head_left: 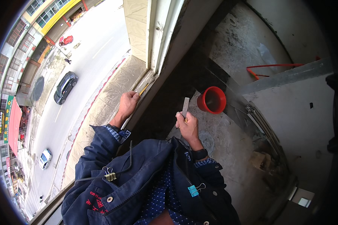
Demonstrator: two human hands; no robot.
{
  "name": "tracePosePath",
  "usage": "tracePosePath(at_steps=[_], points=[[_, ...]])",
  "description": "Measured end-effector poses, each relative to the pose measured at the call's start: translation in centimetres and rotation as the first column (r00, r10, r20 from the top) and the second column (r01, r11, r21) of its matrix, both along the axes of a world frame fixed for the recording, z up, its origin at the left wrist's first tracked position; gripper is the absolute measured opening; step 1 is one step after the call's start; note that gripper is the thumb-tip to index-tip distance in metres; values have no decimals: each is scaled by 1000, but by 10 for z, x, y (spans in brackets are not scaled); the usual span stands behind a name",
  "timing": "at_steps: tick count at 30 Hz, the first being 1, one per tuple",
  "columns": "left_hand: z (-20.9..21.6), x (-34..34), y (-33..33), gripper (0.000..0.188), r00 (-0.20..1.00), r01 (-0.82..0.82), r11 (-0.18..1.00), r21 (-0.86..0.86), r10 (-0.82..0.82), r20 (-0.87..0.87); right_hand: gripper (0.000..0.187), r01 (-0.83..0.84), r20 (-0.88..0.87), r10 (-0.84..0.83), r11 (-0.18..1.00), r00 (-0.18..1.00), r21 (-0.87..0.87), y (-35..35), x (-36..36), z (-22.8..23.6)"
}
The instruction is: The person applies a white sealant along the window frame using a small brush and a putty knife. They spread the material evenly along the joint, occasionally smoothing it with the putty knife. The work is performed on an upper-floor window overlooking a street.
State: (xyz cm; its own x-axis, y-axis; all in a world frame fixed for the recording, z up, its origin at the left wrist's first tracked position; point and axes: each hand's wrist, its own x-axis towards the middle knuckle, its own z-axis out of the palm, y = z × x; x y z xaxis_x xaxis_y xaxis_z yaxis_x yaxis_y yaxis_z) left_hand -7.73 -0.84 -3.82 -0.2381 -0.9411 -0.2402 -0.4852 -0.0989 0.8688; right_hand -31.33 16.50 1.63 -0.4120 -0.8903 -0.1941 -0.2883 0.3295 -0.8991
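**Working Position and Grip Status**

Nearest the camera is the wearer's dark blue cloth jacket (139, 165), worn over a blue shirt with white dots (157, 198). A pale metal binder clip (110, 176) is attached to its left front; a bright blue binder clip (193, 190) is attached to its right front.

The left hand (128, 103) is located at the bottom edge of the window opening. Its fingers are curled, with the thumb and index finger pinching a thin yellow stick (143, 90). The stick projects forward from the fingertips; contact between its tip and the frame cannot be determined.

The right hand (187, 125) is located indoors, above floor level. Its fingers close around the near end of a flat, narrow grey blade (185, 107). The blade's free end points away from the wearer. The gripped end is mostly hidden.

The white window frame (163, 33) rises ahead of the left hand. A beige patterned ledge (101, 97) runs along the outer side.

Indoors, beyond the right hand, a round red bucket (212, 100) stands on the stained grey floor (229, 146). Further away, a thin orange-red tube (274, 66) extends beside a wall.

Outside, far below, a pale road (97, 63) carries a black car (65, 87) and a white car (45, 158). Multi-storey buildings (20, 56) line its far side.
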Motion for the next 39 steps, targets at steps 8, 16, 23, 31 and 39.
tracePosePath(at_steps=[8,16,23,31,39], points=[[15,6,25,27,973,223,945,-241,-203,107,28,-12,-4,12,1000,1000,3,1,8,5],[31,26,54,22,928,317,899,-301,-228,295,26,-55,11,55,998,998,-12,1,11,3],[45,74,75,29,978,62,992,-111,-38,207,26,-85,38,86,996,996,-24,7,10,-3],[32,61,61,31,965,0,999,-39,10,263,28,-79,22,79,997,997,-19,14,8,0],[33,-12,-4,25,986,-15,994,110,-4,168,26,43,41,-42,998,998,-40,34,-6,-1]])
